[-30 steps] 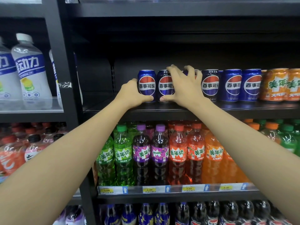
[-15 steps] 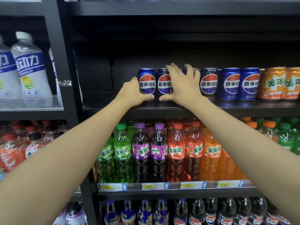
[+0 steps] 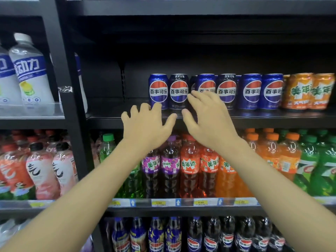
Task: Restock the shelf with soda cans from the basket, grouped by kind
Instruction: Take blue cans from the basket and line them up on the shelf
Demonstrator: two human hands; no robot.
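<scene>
From the head camera I see my left hand (image 3: pixel 145 124) and right hand (image 3: pixel 207 117) both raised in front of the can shelf (image 3: pixel 254 118), fingers spread and loosely bent, gripping nothing. My left fingertips (image 3: pixel 157 106) overlap the foot of the leftmost blue cola can (image 3: pixel 158 88), though I cannot tell whether they touch it; my right fingertips (image 3: pixel 193 94) lie across the lower front of the third blue can (image 3: pixel 206 82). The cans stand upright in a row along the front edge of that shelf: the first blue can, a darker one (image 3: pixel 179 88) just beside it, the third, another dark one (image 3: pixel 227 90), then two more blue ones (image 3: pixel 261 91), with further cans behind. Right of them, touching the row, stand the orange soda cans (image 3: pixel 309 91). The shelf stretch left of the cola row is bare black metal. Below, bottles of green, purple, red and orange soda (image 3: pixel 189 160) fill the next shelf, above yellow price tags (image 3: pixel 159 202). In the left bay stand white drink bottles (image 3: pixel 31 75) above and pink ones (image 3: pixel 41 170) below. The basket is not in view.
</scene>
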